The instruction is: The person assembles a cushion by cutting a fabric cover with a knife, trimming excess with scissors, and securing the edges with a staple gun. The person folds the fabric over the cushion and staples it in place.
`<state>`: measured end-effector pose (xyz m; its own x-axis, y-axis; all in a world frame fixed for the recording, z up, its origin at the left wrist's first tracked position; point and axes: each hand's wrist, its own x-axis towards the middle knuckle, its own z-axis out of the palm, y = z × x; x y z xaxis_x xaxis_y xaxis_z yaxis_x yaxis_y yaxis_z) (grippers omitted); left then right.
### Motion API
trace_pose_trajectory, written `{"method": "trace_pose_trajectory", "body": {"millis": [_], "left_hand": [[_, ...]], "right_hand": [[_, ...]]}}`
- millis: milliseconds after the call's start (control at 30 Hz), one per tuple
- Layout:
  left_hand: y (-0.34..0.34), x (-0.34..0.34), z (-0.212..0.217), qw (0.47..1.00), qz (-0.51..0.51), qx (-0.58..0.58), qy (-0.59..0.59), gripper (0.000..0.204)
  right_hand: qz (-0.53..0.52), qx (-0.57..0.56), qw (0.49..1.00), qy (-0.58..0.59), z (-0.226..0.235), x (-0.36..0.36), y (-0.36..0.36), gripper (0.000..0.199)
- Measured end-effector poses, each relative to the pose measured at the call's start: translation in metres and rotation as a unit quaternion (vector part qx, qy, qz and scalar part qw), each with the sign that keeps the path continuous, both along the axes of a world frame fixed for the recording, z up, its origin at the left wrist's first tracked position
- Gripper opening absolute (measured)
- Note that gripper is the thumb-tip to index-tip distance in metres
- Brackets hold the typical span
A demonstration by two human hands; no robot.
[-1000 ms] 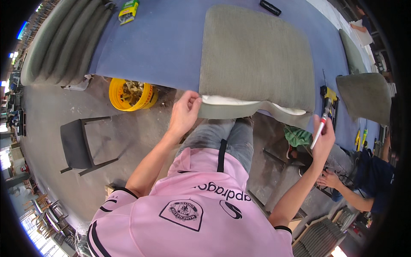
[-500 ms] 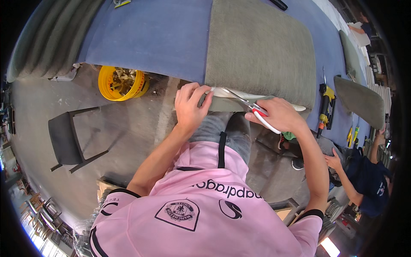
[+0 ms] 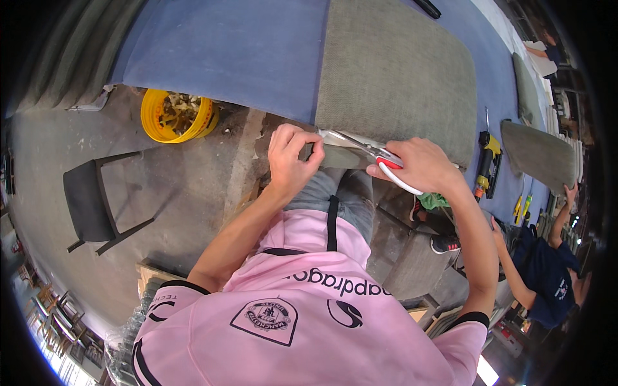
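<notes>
At the blue worktop (image 3: 225,58), clasps scissors (image 3: 386,159) in the right hand (image 3: 423,167) along the near edge of the grey-green cushion (image 3: 399,77), with the left hand (image 3: 293,156) by its corner, unclear whether pinching anything.

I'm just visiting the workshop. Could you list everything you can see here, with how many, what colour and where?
Scissors: 1, red and white handles, at the cushion's near edge
Cushion: 1, grey-green, on the table
Table: 1, blue top, ahead
Cushion stack: count unclear, grey-green, upper left
Power tool: 1, yellow and black, table's right
Bucket of scraps: 1, yellow, floor, left
Chair: 1, dark, floor, left
Smaller panel: 1, grey-green, right
Co-worker: 1, navy shirt, right
Blurred background items: uncountable, mixed, edges
Pink shirt: 1, pink, worn
Left hand: 1, bare, by the cushion's near-left corner
Right hand: 1, bare, holding the scissors
</notes>
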<state>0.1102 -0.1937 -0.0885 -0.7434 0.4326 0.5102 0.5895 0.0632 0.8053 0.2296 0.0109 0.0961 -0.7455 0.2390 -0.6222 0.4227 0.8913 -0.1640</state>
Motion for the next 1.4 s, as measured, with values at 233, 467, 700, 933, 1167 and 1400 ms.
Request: {"method": "trace_pose_trajectory", "body": {"millis": [233,467,700,933,1167,1400], "left_hand": [[-0.002,0.0,0.001,1.0,-0.005,-0.009,-0.021,0.018],[-0.006,-0.002,0.005,0.999,-0.031,-0.035,-0.023,0.016],[-0.003,-0.001,0.001,0.998,-0.024,-0.02,-0.056,0.02],[-0.009,0.0,0.006,0.997,-0.031,-0.035,-0.06,0.02],[-0.012,-0.004,0.007,0.997,-0.048,-0.026,-0.06,0.02],[-0.016,-0.014,0.024,0.994,-0.086,-0.048,-0.049,0.019]], "right_hand": [[-0.005,-0.007,1.0,-0.025,0.002,-0.004,0.002,0.07],[0.008,0.007,1.0,0.007,-0.008,-0.007,0.003,0.069],[0.018,0.008,1.0,0.019,-0.019,-0.006,0.009,0.059],[0.032,-0.003,0.999,0.03,-0.019,0.002,0.014,0.061],[-0.021,-0.03,0.999,0.039,-0.016,-0.006,0.001,0.056],[-0.062,-0.028,0.99,0.121,-0.03,0.015,-0.01,0.054]]}}
